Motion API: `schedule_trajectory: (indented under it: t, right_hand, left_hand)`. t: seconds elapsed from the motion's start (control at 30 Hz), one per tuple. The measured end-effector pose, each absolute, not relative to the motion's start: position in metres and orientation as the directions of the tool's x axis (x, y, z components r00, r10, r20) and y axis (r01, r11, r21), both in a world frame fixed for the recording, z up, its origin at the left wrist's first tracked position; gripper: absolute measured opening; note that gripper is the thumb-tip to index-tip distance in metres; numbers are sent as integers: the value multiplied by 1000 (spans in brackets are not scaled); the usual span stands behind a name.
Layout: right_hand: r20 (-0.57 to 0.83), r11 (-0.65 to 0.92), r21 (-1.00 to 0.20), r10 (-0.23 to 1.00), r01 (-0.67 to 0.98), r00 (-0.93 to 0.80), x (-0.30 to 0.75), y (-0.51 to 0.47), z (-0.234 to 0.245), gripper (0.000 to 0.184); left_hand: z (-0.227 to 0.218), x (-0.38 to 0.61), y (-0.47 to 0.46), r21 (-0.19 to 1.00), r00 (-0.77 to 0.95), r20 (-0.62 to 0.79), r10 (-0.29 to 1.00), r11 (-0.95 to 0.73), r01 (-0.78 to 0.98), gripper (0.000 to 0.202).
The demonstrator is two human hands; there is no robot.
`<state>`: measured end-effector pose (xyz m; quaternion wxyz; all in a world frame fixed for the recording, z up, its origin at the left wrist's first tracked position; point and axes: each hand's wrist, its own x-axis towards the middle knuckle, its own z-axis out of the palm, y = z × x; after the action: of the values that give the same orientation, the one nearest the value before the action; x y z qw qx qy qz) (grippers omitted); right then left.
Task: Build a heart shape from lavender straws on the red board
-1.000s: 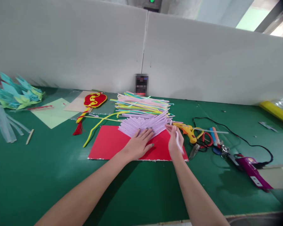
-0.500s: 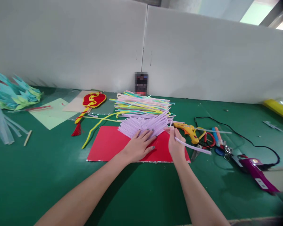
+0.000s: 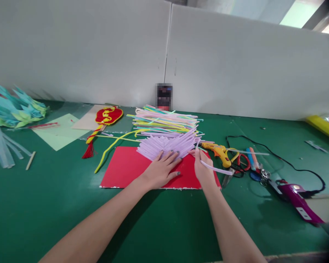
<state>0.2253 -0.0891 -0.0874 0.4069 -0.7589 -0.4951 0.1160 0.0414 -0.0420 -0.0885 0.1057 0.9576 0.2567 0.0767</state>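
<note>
A fan-shaped panel of purple pipe cleaners point(image 3: 164, 143), crossed in a V pattern, lies over the far part of a red board point(image 3: 126, 166). My left hand point(image 3: 161, 168) rests flat with fingers spread, its fingertips on the near edge of the panel. At the panel's right side, my right hand point(image 3: 203, 164) is closed in a pinch on a purple pipe cleaner point(image 3: 218, 170). One part of that stem sticks up by the fingertips; its long tail points right. Where its other end goes is hidden.
Behind the panel lies a pile of coloured pipe cleaners point(image 3: 167, 118). To the right are a yellow glue gun point(image 3: 222, 153), red-handled scissors point(image 3: 243, 164) and a purple corded tool point(image 3: 298, 201). A red and yellow fan ornament point(image 3: 109, 115) and green paper point(image 3: 59, 131) lie left.
The tail of the purple pipe cleaner by my right hand has drawn in to the left and sticks out less. My right hand has shifted slightly left; my left hand has stayed put.
</note>
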Motion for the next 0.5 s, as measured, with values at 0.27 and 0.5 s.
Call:
schedule_trajectory:
  t: [0.27, 0.5]
  right_hand:
    - [305, -134, -790, 760, 598, 574, 230, -88, -87, 47]
    - [324, -158, -669, 818, 726, 476, 226, -89, -88, 42]
  left_hand:
    - [-88, 41, -42, 252, 855, 91, 510, -843, 476, 61]
    - [-90, 40, -42, 247, 854, 104, 510, -845, 474, 58]
